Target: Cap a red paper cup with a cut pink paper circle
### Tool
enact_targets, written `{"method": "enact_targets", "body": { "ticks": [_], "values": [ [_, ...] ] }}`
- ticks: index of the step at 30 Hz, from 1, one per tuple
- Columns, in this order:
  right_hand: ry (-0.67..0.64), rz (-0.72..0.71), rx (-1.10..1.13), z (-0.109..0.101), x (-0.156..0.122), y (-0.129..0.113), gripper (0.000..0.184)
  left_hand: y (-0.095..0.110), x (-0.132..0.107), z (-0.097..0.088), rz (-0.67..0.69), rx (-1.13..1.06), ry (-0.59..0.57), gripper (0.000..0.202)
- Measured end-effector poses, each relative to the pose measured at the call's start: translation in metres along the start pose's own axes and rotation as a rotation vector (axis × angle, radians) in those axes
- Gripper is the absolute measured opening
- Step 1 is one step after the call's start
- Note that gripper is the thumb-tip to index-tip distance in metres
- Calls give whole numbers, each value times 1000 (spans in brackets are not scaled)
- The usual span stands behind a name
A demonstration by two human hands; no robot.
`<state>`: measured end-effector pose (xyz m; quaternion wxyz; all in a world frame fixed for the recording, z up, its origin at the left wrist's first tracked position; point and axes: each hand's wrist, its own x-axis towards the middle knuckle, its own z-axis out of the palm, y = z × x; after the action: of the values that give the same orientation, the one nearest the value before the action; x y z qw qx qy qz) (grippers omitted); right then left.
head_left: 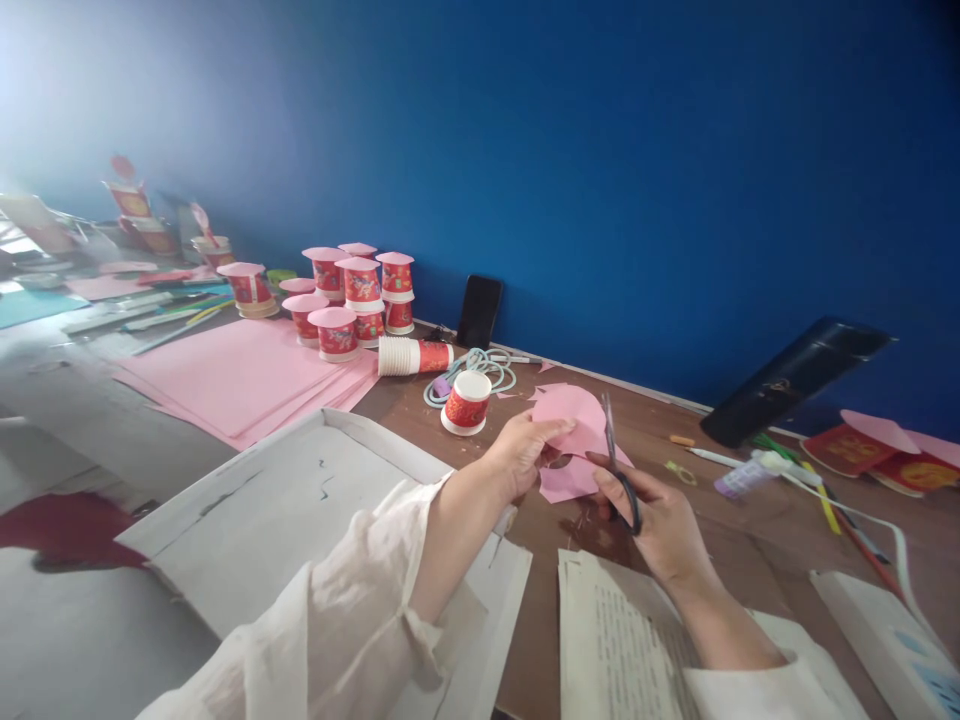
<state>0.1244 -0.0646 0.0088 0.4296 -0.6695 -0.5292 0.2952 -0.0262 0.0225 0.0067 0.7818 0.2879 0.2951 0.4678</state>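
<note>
My left hand (pixel 525 450) pinches a pink paper piece (pixel 574 415) with a rounded edge above the brown table. My right hand (pixel 656 520) grips black-handled scissors (pixel 615 455), blades pointing up and set against the right side of the pink paper. A pink offcut (pixel 566 482) lies under the hands. An upturned red paper cup (pixel 466 403) stands just left of my left hand.
Upturned red cups with pink lids (pixel 360 290) are stacked behind pink paper sheets (pixel 240 380). A white cardboard tray (pixel 300 500), a coiled cable (pixel 480 368), a phone (pixel 480 310), a glue bottle (pixel 742 478), pens (pixel 817 490) and an open book (pixel 622 640) surround the hands.
</note>
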Motion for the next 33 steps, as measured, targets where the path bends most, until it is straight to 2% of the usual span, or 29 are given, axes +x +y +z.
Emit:
{"method": "enact_targets", "body": {
  "ticks": [6,11,20,33],
  "values": [
    [10,-12,4,0,1,3,60,1,-1,0,-3,7,3,35],
    [-2,11,30,1,2,7,64,-1,1,-1,3,21,4,36],
    [10,20,29,2,0,2,60,1,1,0,2,22,22,29],
    [3,9,0,1,1,2,64,3,-1,2,-18,19,25,23]
  ]
}}
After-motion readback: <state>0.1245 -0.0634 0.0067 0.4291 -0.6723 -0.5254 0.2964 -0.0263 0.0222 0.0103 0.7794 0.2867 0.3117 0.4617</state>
